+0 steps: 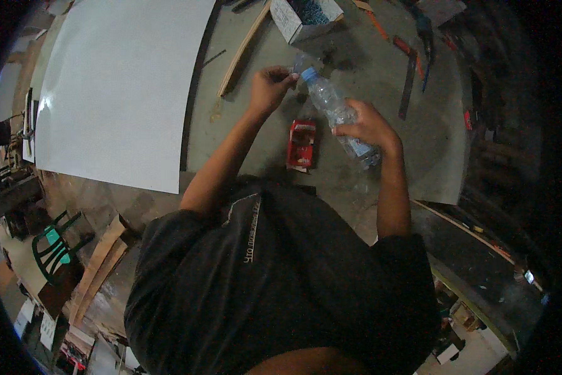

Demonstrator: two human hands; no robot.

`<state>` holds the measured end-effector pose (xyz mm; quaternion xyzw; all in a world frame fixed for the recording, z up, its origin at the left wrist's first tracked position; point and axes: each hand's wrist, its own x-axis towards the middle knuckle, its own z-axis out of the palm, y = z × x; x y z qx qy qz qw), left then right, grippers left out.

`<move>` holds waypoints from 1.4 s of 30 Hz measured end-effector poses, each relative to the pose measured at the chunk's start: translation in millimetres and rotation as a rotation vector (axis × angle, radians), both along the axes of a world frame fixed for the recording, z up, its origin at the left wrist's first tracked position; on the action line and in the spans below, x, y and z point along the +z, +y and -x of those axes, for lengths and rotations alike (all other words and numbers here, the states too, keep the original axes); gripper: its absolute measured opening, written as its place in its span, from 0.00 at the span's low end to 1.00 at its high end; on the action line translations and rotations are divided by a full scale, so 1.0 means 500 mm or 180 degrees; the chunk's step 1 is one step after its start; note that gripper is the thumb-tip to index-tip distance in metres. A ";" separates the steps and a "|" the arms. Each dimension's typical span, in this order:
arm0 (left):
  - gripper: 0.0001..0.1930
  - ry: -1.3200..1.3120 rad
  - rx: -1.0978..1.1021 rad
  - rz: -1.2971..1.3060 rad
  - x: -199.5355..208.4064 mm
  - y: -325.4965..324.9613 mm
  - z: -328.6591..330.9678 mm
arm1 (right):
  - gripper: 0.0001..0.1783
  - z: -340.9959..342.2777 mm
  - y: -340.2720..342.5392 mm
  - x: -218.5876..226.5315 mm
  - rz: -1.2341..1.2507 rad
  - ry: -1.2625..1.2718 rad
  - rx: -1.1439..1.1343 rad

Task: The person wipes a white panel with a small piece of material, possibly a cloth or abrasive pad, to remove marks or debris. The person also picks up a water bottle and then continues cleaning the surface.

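Clear-plastic bottle (323,92), cap (308,74) toward eleven o'clock: right hand (368,123) grips it, best uncrushed; left hand (271,89) pinched closed, contents unclear.

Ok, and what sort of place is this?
Most likely a workshop, perhaps for woodworking: a curved wooden strip lies on the work surface, near an open box of small pieces that look like screws, and a red-handled try square lies to the right.
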<state>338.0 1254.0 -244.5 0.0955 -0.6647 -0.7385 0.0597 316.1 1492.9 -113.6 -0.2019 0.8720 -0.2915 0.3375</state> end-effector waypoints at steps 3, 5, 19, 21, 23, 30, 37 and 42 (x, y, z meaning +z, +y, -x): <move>0.07 0.0034 -0.0032 0.0030 0.014 0.001 -0.008 | 0.29 -0.002 -0.001 0.000 -0.0075 -0.0347 -0.0178; 0.07 0.0018 -0.0118 0.0072 0.016 -0.001 -0.008 | 0.39 0.009 0.006 -0.005 -0.0265 -0.0357 0.0043; 0.08 0.0021 -0.0354 -0.0080 0.004 0.013 -0.009 | 0.24 -0.014 -0.010 0.033 -0.0163 -0.0290 -0.0157; 0.09 0.0069 -0.0440 0.0015 -0.005 0.010 -0.005 | 0.24 -0.017 -0.010 0.033 -0.0133 -0.0251 -0.0124; 0.08 0.0099 -0.0442 0.0100 -0.010 0.006 -0.007 | 0.24 -0.020 -0.016 0.042 -0.0191 -0.0296 -0.0115; 0.08 0.0132 -0.0338 -0.0314 0.024 0.019 -0.007 | 0.28 -0.040 0.030 -0.004 0.0079 0.0393 -0.0253; 0.08 -0.0166 -0.0336 -0.0420 0.037 0.002 -0.018 | 0.35 -0.029 0.057 -0.064 0.0819 0.1228 -0.1560; 0.08 -0.0145 -0.0381 -0.0698 0.038 -0.004 -0.031 | 0.39 -0.017 0.047 -0.117 0.1371 0.2129 -0.2376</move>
